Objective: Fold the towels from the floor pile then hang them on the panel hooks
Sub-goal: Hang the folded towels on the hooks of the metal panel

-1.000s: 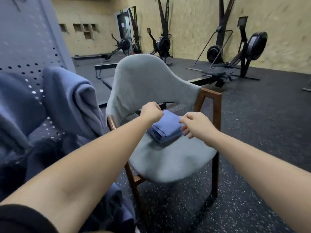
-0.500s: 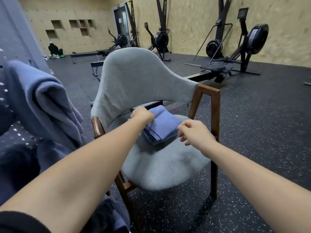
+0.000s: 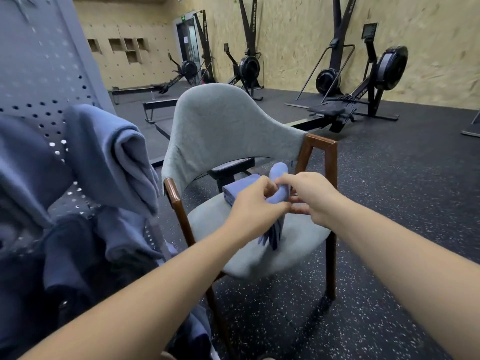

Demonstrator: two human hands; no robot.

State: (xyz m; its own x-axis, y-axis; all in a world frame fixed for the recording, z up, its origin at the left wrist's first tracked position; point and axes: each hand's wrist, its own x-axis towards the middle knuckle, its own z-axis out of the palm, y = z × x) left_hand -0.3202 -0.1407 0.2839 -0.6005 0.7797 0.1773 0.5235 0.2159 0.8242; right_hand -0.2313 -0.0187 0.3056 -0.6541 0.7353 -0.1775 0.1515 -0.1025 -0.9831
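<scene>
A small folded blue towel (image 3: 279, 188) is held above the seat of a grey upholstered chair (image 3: 259, 253). My left hand (image 3: 255, 203) and my right hand (image 3: 309, 196) both grip it, doubling it over so its free end hangs down toward the seat. Another folded blue towel (image 3: 237, 187) lies on the seat just behind my left hand. To the left, a grey perforated panel (image 3: 39, 81) carries hung towels: a grey-blue one (image 3: 117, 162) and darker ones (image 3: 70, 255) below it.
The chair's wooden arm (image 3: 320, 152) stands right of my hands. Rowing machines (image 3: 363, 81) line the plywood wall behind. The floor (image 3: 402, 203) is black speckled rubber, open to the right.
Both hands have closed on the top towel and lifted it off the seat, bending it over. The camera has swung back to the left, showing more of the panel.
</scene>
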